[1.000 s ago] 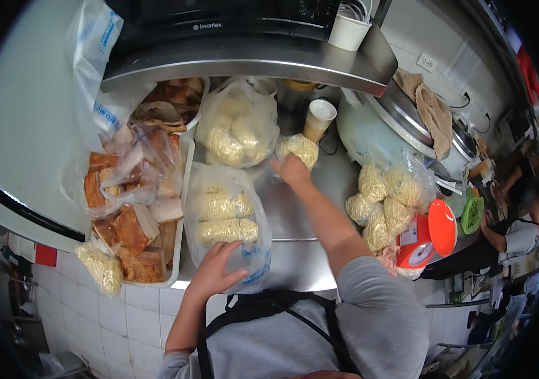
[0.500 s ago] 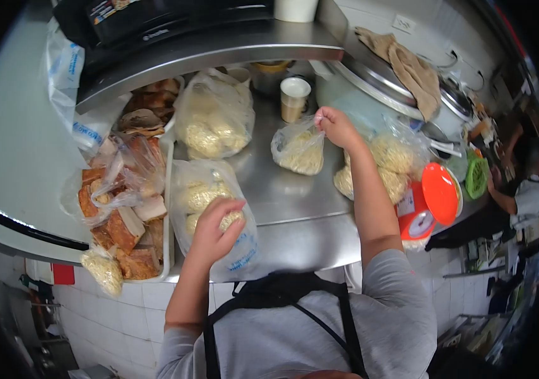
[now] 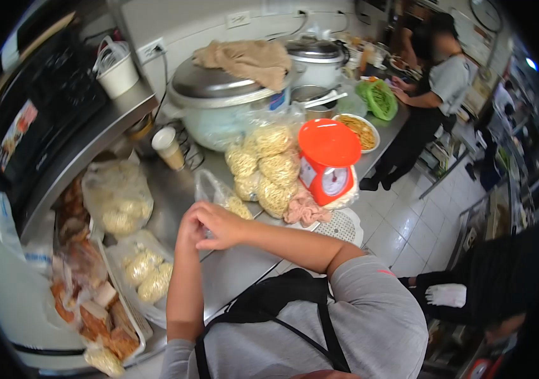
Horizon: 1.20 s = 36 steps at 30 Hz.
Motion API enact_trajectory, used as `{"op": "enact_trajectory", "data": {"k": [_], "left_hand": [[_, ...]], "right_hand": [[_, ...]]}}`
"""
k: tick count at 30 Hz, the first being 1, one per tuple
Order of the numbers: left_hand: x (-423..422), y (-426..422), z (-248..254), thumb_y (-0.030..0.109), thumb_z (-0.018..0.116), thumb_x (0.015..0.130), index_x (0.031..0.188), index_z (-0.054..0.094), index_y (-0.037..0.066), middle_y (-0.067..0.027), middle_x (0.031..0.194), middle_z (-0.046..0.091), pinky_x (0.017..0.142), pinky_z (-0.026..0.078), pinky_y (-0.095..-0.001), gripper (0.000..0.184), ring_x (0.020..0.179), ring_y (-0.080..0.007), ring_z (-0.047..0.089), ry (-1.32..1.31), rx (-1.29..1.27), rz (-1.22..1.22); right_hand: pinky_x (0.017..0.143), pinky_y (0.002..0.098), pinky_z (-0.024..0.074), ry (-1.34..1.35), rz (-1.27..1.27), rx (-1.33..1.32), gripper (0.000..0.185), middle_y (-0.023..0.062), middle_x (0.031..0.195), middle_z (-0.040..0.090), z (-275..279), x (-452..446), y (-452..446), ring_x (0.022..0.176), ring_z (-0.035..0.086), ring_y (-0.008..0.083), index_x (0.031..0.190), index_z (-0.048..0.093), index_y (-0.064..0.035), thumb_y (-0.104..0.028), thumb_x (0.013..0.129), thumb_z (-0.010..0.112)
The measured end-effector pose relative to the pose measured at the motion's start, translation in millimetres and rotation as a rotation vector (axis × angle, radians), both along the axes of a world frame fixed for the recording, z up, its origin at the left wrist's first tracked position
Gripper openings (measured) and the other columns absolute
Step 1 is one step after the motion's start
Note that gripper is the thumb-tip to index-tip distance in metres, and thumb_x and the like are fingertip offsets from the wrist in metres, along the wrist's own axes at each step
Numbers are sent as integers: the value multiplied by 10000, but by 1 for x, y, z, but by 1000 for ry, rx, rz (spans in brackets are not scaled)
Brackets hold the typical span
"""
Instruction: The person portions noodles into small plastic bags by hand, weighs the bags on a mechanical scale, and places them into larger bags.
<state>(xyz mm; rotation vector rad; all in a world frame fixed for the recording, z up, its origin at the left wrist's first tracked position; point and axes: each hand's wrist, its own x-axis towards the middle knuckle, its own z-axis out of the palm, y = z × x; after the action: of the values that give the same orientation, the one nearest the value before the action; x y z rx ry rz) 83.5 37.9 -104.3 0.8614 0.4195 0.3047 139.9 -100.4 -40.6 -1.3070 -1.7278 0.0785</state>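
Note:
My right hand (image 3: 224, 225) is bent over my left hand (image 3: 192, 222), with the two hands meeting above the front of the steel counter. The right fingers curl inward; what they hold, if anything, is hidden. Most of the left fingers are covered. Just beyond the hands is a clear plastic bag (image 3: 236, 205) of pale noodles, its upper part standing up loosely; I cannot tell whether they touch it. To the right, several bagged noodle bundles (image 3: 276, 167) are piled. On the left, more noodle bundles (image 3: 154, 281) lie on a plastic bag.
An orange scale (image 3: 329, 161) stands beside a pink cloth (image 3: 307, 208). Behind are a paper cup (image 3: 168, 148) and a large lidded pot (image 3: 219, 107). A tray (image 3: 121, 297) of browned meat pieces is at left. A person in a grey shirt (image 3: 449, 82) works at the counter's far end.
My view has swung to the right. My right hand has left the bag's top and come to my left hand, which was over the left noodle bundles. The small bag stays on the counter.

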Motion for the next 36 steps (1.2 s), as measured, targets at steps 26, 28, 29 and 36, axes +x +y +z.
{"op": "enact_trajectory", "data": {"k": [26,28,29,36], "left_hand": [[16,-54,3,211,622,699,1231,255,97,-233,1168,412,826,441,-402,656,1025,-357,501,1170,1309,-92],[17,-55,8,122,519,769,1172,302,97,-222,1148,433,799,456,-411,459,1015,-347,511,1235,1298,-48],[15,-50,3,119,517,772,1170,306,96,-218,1141,440,799,456,-410,451,1014,-345,511,1249,1283,-47],[-2,-7,69,218,601,714,1070,435,89,-173,990,563,790,456,-367,414,946,-307,550,1126,1519,-86]], "right_hand": [[917,413,322,-956,-246,-1034,376,86,1032,568,-23,31,-24,1019,505,265,1035,589,-117,-279,696,604],[952,415,283,-1083,-244,-1068,345,75,1024,573,-25,37,-26,1049,480,256,1015,598,-125,-277,705,593],[965,415,265,-1148,-231,-1101,326,72,1019,576,-27,39,-27,1060,469,252,1008,600,-132,-268,712,584],[962,429,274,-1085,-270,-674,201,46,776,611,27,78,-28,895,541,202,903,611,-172,-125,748,492]]}}
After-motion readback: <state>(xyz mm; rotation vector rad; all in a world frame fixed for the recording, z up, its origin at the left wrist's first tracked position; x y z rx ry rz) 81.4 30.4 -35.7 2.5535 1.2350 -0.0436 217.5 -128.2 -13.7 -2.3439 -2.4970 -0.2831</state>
